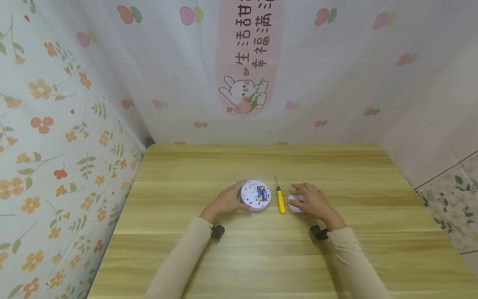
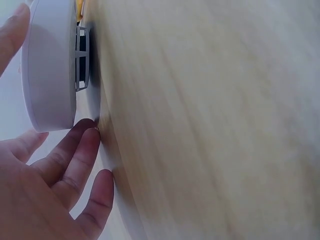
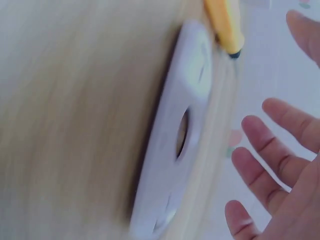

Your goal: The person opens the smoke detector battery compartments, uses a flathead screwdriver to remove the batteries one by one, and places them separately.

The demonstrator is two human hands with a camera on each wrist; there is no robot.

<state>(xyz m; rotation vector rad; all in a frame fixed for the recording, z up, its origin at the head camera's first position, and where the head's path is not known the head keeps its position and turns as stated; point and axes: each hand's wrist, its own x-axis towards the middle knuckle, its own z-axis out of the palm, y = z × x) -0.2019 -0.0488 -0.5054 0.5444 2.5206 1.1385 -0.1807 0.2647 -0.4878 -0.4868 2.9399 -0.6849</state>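
Note:
A round white smoke detector (image 1: 254,195) lies vent side down, its back with a blue-and-yellow battery facing up. My left hand (image 1: 228,200) holds it from the left, thumb and index finger at its rim. In the left wrist view the vented part of the detector (image 2: 52,65) is close over the wood, and the other fingers (image 2: 85,155) reach down toward the table. A flat white mounting plate (image 3: 175,135) with a hole in its middle lies at the right. Over it hovers my right hand (image 1: 311,201), fingers spread and holding nothing, covering part of it in the head view.
Between the two hands lies a screwdriver (image 1: 281,201) with a yellow handle, its tip pointing away. The wooden table (image 1: 261,257) ends at a printed curtain (image 1: 179,83) behind, and a floral curtain (image 1: 56,166) hangs along the left side.

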